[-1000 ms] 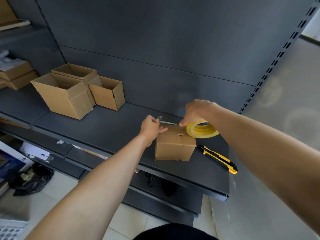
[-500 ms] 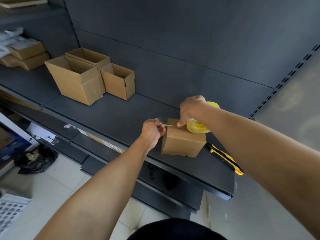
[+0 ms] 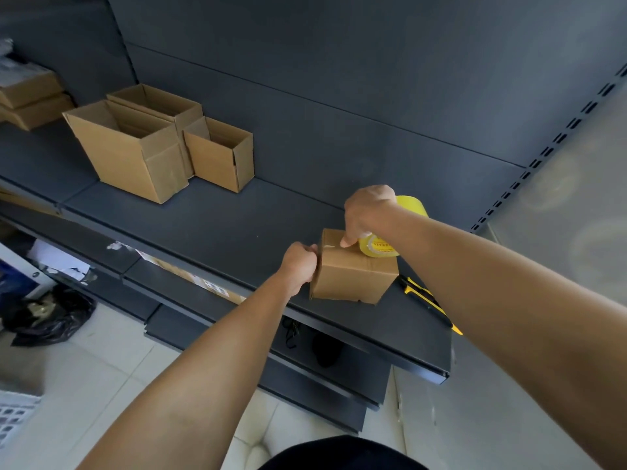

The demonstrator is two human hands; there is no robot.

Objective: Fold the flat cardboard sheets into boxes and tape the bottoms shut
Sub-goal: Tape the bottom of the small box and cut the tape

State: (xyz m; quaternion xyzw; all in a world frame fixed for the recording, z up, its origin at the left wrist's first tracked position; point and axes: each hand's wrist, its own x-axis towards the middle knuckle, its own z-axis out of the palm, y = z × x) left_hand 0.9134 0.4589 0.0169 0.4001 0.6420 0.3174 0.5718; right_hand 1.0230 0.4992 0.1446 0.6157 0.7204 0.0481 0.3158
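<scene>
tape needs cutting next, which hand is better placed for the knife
Likely the right hand: the knife lies right of the box, while the left hand pinches tape at its left edge.

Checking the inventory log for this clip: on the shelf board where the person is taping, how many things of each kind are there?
Open boxes: 3 (large box, rear box, small box)
Closed box being taped: 1
Tape roll: 1
Utility knife: 1
Total: 6
</scene>
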